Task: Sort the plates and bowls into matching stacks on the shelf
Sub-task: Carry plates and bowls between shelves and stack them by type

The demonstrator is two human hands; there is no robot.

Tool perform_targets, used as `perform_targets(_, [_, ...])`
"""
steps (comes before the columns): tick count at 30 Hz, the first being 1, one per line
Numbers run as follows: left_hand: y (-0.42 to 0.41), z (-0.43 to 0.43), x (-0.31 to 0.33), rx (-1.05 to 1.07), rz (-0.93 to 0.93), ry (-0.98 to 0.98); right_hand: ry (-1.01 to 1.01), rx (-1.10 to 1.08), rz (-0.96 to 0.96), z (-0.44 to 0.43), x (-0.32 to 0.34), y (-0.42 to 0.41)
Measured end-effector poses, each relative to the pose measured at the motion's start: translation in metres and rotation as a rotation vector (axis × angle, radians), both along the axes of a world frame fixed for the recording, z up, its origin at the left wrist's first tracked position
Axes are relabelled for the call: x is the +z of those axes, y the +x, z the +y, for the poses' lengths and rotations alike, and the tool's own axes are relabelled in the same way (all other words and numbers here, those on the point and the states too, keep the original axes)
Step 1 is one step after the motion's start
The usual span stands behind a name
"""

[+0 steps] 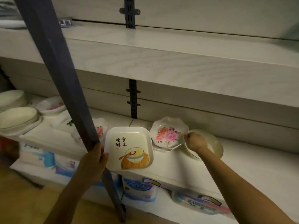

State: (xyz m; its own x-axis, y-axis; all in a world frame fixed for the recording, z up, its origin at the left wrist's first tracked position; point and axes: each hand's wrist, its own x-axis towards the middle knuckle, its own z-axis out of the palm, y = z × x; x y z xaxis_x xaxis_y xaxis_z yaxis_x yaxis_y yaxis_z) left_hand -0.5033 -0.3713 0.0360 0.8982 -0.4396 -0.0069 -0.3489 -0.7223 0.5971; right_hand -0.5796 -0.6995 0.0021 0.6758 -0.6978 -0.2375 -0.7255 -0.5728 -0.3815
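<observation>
My left hand point(95, 160) grips the left edge of a square white plate point(129, 147) printed with black characters and a bowl picture, held tilted above the shelf's front edge. My right hand point(195, 141) is closed on the right rim of a scalloped plate with pink flowers point(167, 134), lifted at an angle. A plain pale bowl point(212, 143) sits just behind that hand. Another flowered dish point(100, 130) lies partly hidden behind the post.
A dark blue upright post point(64, 81) crosses the left of the view. At the far left of the shelf point(250, 160) stand cream oval dishes point(17, 117) and a white dish with a red print point(51, 105). Packaged goods point(140, 189) fill the level below.
</observation>
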Motion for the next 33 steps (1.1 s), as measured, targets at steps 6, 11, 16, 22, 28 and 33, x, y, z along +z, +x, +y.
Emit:
perform_targets(6, [-0.003,0.001,-0.008,0.086,0.035,-0.004,0.036,0.019,0.089,-0.006,-0.015,0.028])
perform_targets(11, [-0.004,-0.003,-0.008,0.048,-0.004,0.0,-0.024,0.006,0.116,-0.009,-0.021,0.023])
perform_targets(16, [0.0,-0.023,-0.001,0.022,-0.005,-0.005,-0.055,0.085,0.01,-0.008,-0.01,-0.009])
perform_targets(22, [-0.001,-0.074,0.0,-0.151,0.054,-0.027,-0.162,0.127,-0.045,-0.007,0.016,-0.094])
perform_targets(28, [-0.026,-0.152,-0.003,-0.367,0.049,-0.022,-0.306,0.054,-0.009,-0.03,0.032,-0.185])
perform_targets(33, [-0.066,-0.222,-0.011,-0.444,0.152,-0.024,-0.317,-0.013,0.019,-0.063,0.032,-0.247])
